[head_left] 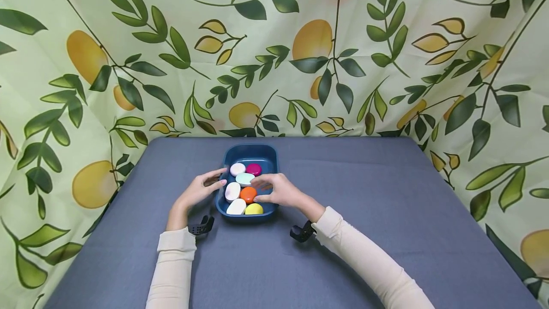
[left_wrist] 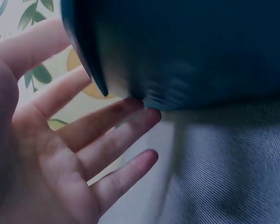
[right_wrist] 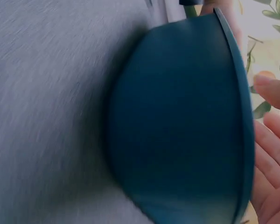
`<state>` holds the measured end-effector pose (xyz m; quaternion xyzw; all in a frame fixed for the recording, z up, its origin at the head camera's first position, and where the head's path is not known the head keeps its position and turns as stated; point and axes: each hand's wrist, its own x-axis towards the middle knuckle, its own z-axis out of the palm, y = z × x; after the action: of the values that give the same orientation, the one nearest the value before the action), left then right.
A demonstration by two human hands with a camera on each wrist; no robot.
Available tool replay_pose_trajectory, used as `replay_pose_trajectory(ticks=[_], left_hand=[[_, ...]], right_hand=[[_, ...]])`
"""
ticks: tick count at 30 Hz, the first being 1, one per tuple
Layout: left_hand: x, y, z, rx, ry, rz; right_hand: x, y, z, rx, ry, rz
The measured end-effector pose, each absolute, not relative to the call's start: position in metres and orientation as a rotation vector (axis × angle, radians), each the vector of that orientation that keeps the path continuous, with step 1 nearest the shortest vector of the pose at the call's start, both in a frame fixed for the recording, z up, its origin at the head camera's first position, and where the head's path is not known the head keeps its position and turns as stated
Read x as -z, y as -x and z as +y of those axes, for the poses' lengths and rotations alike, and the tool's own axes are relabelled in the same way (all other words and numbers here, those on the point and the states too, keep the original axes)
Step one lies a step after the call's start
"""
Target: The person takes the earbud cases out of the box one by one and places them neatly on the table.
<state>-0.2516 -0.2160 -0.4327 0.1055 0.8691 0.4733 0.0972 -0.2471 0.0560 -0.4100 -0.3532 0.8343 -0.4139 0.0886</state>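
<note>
A dark blue rectangular bin [head_left: 268, 152] with rounded corners stands on the table. Several smooth, rounded, soap-like pieces lie inside it: a magenta one [head_left: 254, 169], a pale blue one [head_left: 244, 179], an orange one [head_left: 248, 195], a yellow one [head_left: 254, 209] and some white ones [head_left: 236, 207]. My left hand [head_left: 200, 191] is at the bin's left side, fingers extended; the left wrist view shows its fingertips [left_wrist: 149, 114] right by the outer wall. Over the right rim reaches my right hand [head_left: 280, 190], thumb and fingers apart above the orange and pale blue pieces, holding nothing visible.
A grey-blue cloth covers the table [head_left: 343, 252]. Behind and at both sides hangs a leaf-and-fruit print curtain [head_left: 266, 75]. Black wrist mounts [head_left: 302, 231] sit under both forearms, low in front of the bin.
</note>
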Motion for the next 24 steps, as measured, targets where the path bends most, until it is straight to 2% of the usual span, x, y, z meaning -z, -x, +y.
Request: replay_pose_trajectory(ticks=[14, 24], left_hand=[[0.451, 0.254, -0.232, -1.553, -0.359, 2.411], [0.456, 0.256, -0.228, -1.587, -0.416, 2.407]], right_hand=[[0.426, 0.254, 0.013, 1.068, 1.067, 2.408], [0.428, 0.256, 0.009, 0.975, 1.074, 2.446]])
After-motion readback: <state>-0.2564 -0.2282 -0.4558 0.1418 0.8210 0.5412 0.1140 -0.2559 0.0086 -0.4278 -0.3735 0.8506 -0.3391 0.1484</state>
